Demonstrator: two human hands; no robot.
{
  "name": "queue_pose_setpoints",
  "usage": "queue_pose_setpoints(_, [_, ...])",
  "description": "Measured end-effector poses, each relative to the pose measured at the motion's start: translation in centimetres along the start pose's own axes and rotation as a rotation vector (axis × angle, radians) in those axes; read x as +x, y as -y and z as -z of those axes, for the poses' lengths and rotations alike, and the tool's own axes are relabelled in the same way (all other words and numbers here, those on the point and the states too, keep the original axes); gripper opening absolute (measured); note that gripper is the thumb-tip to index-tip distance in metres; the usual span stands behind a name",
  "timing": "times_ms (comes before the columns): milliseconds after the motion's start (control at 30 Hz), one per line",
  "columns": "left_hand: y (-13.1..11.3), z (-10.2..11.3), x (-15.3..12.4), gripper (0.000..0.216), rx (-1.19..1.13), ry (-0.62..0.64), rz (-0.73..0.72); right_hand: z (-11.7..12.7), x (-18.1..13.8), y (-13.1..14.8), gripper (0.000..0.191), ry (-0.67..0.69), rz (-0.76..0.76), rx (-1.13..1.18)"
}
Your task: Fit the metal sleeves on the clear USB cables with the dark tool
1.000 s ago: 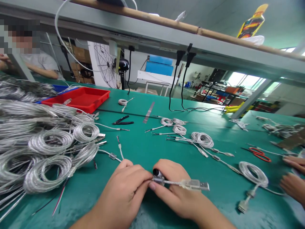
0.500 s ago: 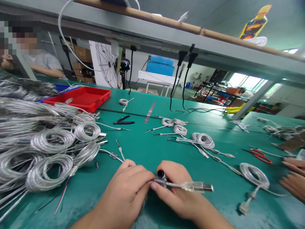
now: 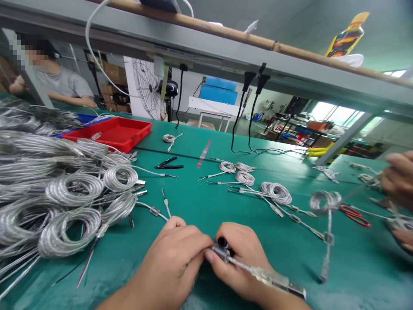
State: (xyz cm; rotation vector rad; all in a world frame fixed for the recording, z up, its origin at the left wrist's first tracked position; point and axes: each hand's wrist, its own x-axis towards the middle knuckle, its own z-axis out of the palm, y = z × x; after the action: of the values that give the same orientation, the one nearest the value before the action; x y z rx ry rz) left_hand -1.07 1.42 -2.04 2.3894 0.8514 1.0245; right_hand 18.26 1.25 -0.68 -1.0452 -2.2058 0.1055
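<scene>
My left hand (image 3: 176, 258) and my right hand (image 3: 243, 260) meet low in the middle, both closed on one clear-sheathed USB cable. A grey translucent cylinder (image 3: 221, 252) on the cable sits between the fingertips, pinched by my right thumb. Beside it shows a dark round hollow end (image 3: 222, 241), its kind unclear. The cable's USB plug (image 3: 280, 282) hangs out over my right wrist, pointing right and down. Beyond my left hand lies a cable end with a small clear block (image 3: 155, 211). My left fingers hide the cable section they grip.
Coiled cables (image 3: 74, 189) are heaped at left, before a red tray (image 3: 122, 133). Black nippers (image 3: 169, 163), a metal ruler (image 3: 204, 153) and several coils (image 3: 275, 192) lie ahead. At right, another person's hand (image 3: 400, 181) lifts a coil (image 3: 325, 202) near red-handled scissors (image 3: 355, 215).
The USB plug has swung down and right, and the cylinder has tilted in my fingers. At right, the other person's hand has risen and the coil has lifted off the table.
</scene>
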Motion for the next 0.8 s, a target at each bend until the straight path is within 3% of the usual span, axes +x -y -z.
queue_pose_setpoints(267, [-0.04,0.06,0.06,0.031,0.002,0.035,0.009,0.23,0.28,-0.23,0.036,-0.031,0.07,-0.048])
queue_pose_setpoints(567, [0.04,0.34,0.46,0.029,0.031,0.093,0.033,0.86,-0.07,-0.34,0.025,0.013,-0.009,0.103])
queue_pose_setpoints(667, [0.2,0.48,0.69,0.029,0.037,0.12,0.073,0.83,-0.41,-0.44,0.017,0.042,-0.097,0.238])
queue_pose_setpoints(800, [0.32,0.72,0.78,0.022,0.053,0.077,0.134,0.01,-0.58,-0.53,0.018,0.038,-0.343,0.414])
